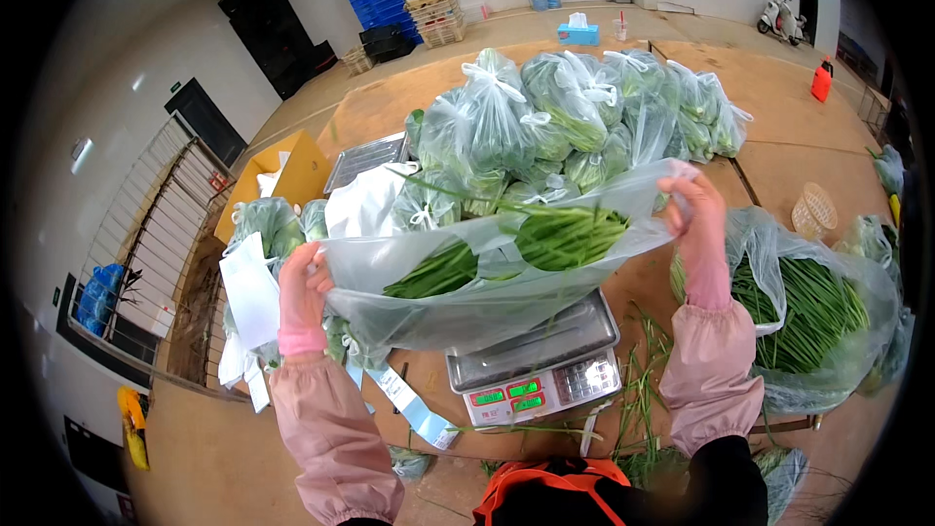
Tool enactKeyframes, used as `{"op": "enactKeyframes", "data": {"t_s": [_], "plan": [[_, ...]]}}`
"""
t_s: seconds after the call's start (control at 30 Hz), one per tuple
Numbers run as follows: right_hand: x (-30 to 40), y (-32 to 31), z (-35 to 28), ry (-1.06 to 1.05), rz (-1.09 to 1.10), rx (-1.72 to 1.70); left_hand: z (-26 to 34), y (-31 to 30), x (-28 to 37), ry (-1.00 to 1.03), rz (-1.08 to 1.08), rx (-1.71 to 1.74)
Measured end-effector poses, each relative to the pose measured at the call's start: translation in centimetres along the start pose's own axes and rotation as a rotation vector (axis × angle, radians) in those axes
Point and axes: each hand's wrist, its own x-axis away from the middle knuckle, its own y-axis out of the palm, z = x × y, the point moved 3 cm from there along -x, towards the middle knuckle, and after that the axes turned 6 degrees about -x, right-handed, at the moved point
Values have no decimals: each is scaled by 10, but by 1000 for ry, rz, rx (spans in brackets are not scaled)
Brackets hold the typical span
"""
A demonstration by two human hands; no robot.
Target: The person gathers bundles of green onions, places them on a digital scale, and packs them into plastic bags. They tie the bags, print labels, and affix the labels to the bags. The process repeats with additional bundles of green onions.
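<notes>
A translucent plastic bag (409, 321) holding long green leafy stalks (573, 234) is stretched sideways over an electronic scale (540, 387) with a steel pan. My left hand (301, 292) grips its left end, and my right hand (692, 223) pinches its right end. A few stalks poke out of the bag's top. Whether the bag's underside touches the pan, I cannot tell. To the right of my right hand lies a large open plastic bag (825, 387) full of similar long green stalks (811, 314). Loose stalks (643, 372) are scattered on the brown table beside the scale.
Knotted bags of green vegetables (497, 131) are heaped behind the scale. A yellow box (292, 168), a metal tray (365, 161) and white papers (250, 292) are at the left. Printed labels (413, 405) lie near the front edge. A woven basket (814, 210) and red spray bottle (822, 80) stand right.
</notes>
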Motion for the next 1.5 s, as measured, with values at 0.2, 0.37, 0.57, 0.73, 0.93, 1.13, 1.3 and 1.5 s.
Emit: {"op": "enactKeyframes", "data": {"t_s": [0.2,0.37,0.57,0.73,0.93,1.13,1.3,1.5], "plan": [[-4,26,-19,39,-199,60,16,29,-27,82,39,-259],[-25,23,-1,-218,-282,960,6,28,-27,35,71,-436],[71,86,-26,-1171,-415,1229,-3,27,-4,5,85,-454],[45,103,61,-905,-942,1556,0,40,20,6,-40,-436],[32,64,93,-405,-869,1974,-6,18,25,-33,-168,-366],[43,121,125,-555,-1057,2065,-12,9,36,-153,-317,-309],[64,111,150,-630,-1238,1789,-13,-7,55,-173,-409,-270],[69,108,125,-158,-1338,1211,-15,-17,56,-152,-373,-167]]}}
